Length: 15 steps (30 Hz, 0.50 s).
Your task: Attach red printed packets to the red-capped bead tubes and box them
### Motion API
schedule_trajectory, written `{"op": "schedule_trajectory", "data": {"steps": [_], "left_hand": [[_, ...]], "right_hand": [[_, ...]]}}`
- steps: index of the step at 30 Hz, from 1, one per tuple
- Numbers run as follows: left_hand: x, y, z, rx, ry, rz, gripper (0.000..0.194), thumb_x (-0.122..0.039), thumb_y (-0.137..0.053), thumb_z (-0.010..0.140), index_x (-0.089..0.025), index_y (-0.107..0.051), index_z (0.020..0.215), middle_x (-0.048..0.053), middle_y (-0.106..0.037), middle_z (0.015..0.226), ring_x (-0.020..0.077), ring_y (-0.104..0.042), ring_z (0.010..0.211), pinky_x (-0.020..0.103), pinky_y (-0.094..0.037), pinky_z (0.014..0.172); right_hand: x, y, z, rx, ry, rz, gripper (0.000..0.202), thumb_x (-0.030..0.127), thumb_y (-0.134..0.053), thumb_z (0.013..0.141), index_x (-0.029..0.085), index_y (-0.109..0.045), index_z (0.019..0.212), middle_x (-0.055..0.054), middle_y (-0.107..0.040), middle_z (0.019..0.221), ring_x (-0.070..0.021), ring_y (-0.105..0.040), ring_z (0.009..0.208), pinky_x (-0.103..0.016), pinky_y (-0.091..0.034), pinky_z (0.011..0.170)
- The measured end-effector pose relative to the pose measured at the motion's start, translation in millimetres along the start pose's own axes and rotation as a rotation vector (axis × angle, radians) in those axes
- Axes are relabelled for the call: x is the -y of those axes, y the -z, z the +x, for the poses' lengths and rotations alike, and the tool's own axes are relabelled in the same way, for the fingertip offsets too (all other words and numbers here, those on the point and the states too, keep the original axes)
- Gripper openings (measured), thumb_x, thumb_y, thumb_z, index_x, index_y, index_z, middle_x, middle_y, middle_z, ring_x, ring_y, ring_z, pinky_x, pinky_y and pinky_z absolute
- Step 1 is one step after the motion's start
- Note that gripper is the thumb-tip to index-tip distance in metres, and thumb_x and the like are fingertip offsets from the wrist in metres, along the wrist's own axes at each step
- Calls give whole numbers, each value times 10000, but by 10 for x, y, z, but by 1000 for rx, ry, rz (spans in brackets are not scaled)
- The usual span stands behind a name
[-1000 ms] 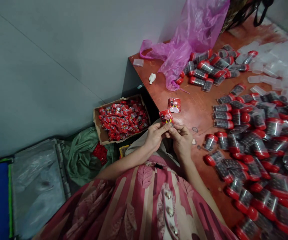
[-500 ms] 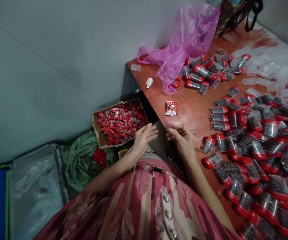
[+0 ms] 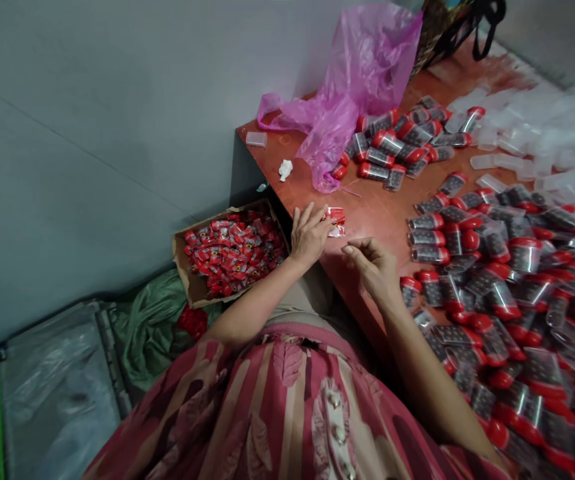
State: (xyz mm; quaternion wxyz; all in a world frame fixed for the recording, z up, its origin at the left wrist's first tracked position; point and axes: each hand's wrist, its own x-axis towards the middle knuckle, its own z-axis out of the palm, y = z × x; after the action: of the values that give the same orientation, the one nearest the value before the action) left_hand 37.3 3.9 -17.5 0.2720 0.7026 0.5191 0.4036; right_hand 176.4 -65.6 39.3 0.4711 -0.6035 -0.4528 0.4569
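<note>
A small stack of red printed cards (image 3: 337, 221) lies on the orange-brown table (image 3: 384, 217) near its left edge. My left hand (image 3: 309, 235) reaches over the edge, fingers apart, with fingertips on the left side of the stack. Just right of and below the cards is my right hand (image 3: 374, 267), its thumb and index finger close together; whether anything thin sits between them is too small to see. Several clear containers with red ends and dark contents (image 3: 430, 238) lie to the right of that hand.
A cardboard box (image 3: 183, 267) of small red wrapped packets stands below the table's left side. Farther back are a pink plastic bag (image 3: 362, 73), a white crumpled scrap (image 3: 285, 170) and a clear little case (image 3: 256, 139). Translucent empty containers (image 3: 562, 133) are piled at the back right.
My left hand has moved up and right from beside the table onto the cards. My right hand has shifted slightly right. The view has shifted a little.
</note>
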Motion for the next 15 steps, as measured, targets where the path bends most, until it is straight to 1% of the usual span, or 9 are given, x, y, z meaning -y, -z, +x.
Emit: {"op": "schedule_trajectory", "data": {"steps": [2,4,5,7,8,10,12,14,15], "left_hand": [[-43,23,-29,-14,20,-49,184,-256,-581,832,-275,-712,959,46,-584,1296,260,-364,1351,528,-75,1149],[-129,74,-57,-21,42,-122,187,-243,-593,822,-279,-714,960,43,-577,1304,247,-352,1360,516,-99,1151],[-182,108,-73,-23,52,-171,187,-236,-607,810,-279,-717,955,41,-579,1301,241,-349,1363,504,-117,1153],[-291,187,-109,-43,95,-304,199,-229,-658,769,-278,-722,951,40,-596,1279,234,-374,1348,463,-181,1150],[-338,227,-127,-68,142,-390,228,-234,-691,741,-275,-722,963,41,-610,1259,237,-414,1319,436,-237,1135],[-400,298,-161,-115,298,-587,314,-273,-746,688,-259,-716,1001,48,-655,1172,237,-545,1181,379,-386,1045],[-420,344,-182,-60,483,-778,322,-361,-756,669,-207,-728,950,56,-698,983,211,-646,938,342,-501,883],[-413,364,-190,70,611,-916,322,-432,-754,649,-141,-729,785,49,-678,773,165,-642,728,318,-542,745],[-406,367,-190,129,647,-959,337,-444,-761,632,-119,-713,706,44,-657,705,146,-627,669,307,-547,706]], "right_hand": [[-22,11,178,-93,65,-80,306,431,-707,719,191,-628,891,-23,-670,861,-149,-617,775,-295,-496,706],[-25,-5,346,-143,76,-42,390,434,-737,677,195,-605,957,-32,-676,922,-160,-622,851,-310,-492,760],[-17,-20,413,-134,58,14,428,427,-749,657,196,-588,979,-22,-679,888,-155,-625,823,-306,-492,746],[21,-52,498,-88,11,133,448,401,-756,638,195,-563,986,26,-657,731,-126,-607,675,-275,-481,661],[50,-66,515,-70,-5,180,438,384,-753,636,195,-557,980,52,-630,657,-110,-579,603,-256,-464,613],[122,-88,508,-44,-26,230,420,346,-754,624,194,-557,963,84,-582,570,-88,-525,514,-229,-421,542],[196,-100,475,14,-51,249,413,327,-755,615,191,-564,955,90,-575,551,-78,-504,482,-218,-399,509],[251,-91,466,120,-82,226,418,330,-766,597,183,-578,940,83,-586,552,-77,-503,469,-217,-398,498],[267,-70,488,176,-90,191,413,337,-773,587,177,-591,922,76,-594,555,-79,-507,470,-220,-403,498]]}}
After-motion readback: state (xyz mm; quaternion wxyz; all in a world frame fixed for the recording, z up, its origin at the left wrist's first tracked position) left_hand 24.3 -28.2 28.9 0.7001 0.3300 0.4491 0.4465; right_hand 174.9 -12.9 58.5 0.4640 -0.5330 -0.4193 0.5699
